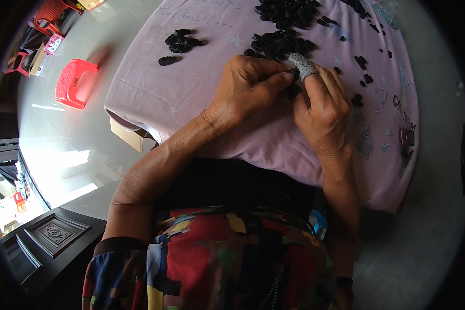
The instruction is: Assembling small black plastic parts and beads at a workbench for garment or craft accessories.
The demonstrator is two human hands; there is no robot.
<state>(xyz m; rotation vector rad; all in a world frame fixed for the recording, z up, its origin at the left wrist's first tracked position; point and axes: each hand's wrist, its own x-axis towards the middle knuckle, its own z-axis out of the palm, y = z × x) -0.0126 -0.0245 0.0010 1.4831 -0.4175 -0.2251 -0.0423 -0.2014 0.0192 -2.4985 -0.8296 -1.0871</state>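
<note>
My left hand (248, 85) pinches a small black plastic part (295, 74) between thumb and fingertips, over the near side of a pink cloth-covered table (201, 77). My right hand (323, 111) meets it there, fingers curled, its grey knitted finger sleeve (301, 66) pressed up against the part. A second bit of black shows beneath, by the right thumb; whether it belongs to the same part I cannot tell. Just beyond the fingers lies a heap of similar black parts (281, 44). To its left sits a smaller cluster (181, 42), with one loose piece (167, 61) beside it.
Small silvery screws or pins (367, 142) are scattered on the right of the cloth, near a dark reddish-brown box-like object (406, 137). A red plastic stool (75, 83) stands on the grey floor at left. A dark panelled door (57, 232) is at lower left.
</note>
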